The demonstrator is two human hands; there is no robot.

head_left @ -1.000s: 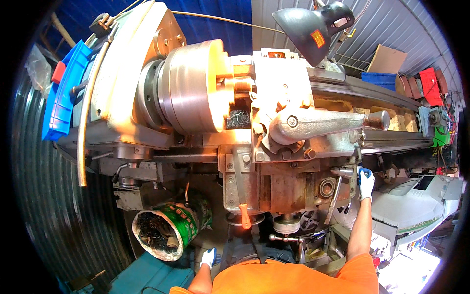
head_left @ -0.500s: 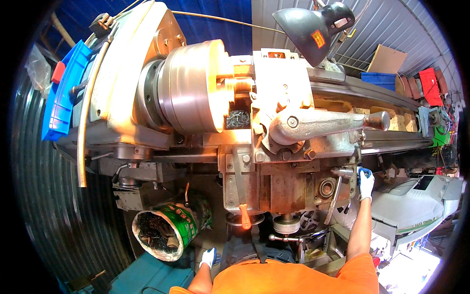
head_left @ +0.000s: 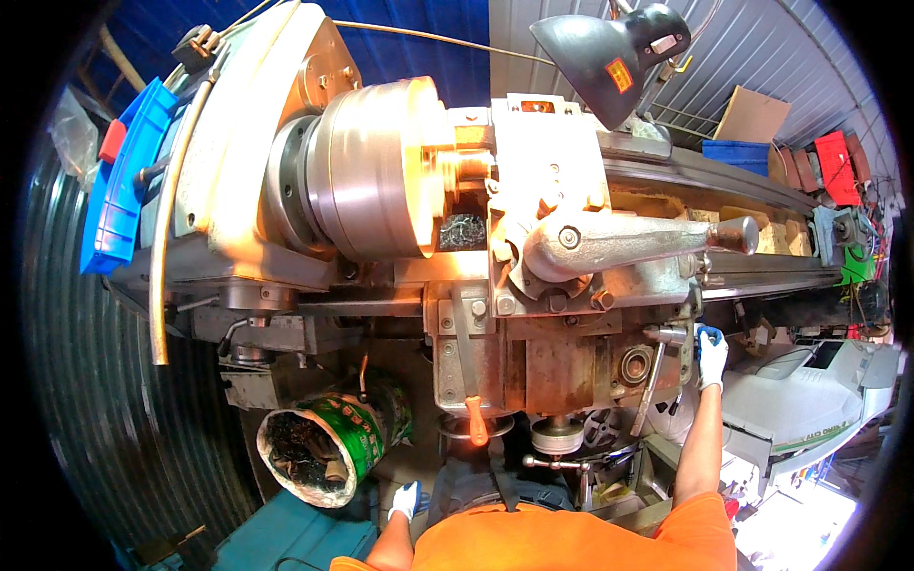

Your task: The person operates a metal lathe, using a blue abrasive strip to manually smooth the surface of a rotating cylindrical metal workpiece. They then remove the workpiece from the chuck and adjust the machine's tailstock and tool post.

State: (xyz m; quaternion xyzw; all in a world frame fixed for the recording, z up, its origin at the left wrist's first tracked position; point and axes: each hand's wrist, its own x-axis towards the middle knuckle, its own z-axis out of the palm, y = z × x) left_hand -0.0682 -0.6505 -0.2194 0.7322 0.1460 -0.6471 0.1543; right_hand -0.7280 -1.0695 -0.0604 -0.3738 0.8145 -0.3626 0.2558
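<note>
My right hand (head_left: 711, 356), in a white glove with blue fingers, is at the right edge of the lathe carriage (head_left: 562, 366). Its fingers are curled beside a short metal lever (head_left: 670, 335); what they close around is hidden. Low beside my leg hangs my left hand (head_left: 407, 500), gloved alike, with its fingers stretched out and nothing in them. The steel chuck (head_left: 376, 171) looks smeared at its jaws, around a bright workpiece (head_left: 469, 167) lit by warm light. Right of it stands the tool post with a large clamping handle (head_left: 628, 238). An orange-handled file (head_left: 476, 419) lies on the carriage.
A black lamp (head_left: 609, 62) hangs over the tool post. Below the headstock stands a green-and-white sack (head_left: 347, 443) with metal chips. A blue tray (head_left: 124, 181) is at far left, a teal box (head_left: 295, 533) at lower left, a scooter (head_left: 809, 395) at right.
The jaws at the chuck's front look different, as if the chuck is turning. Both my hands stay in about the same places.
</note>
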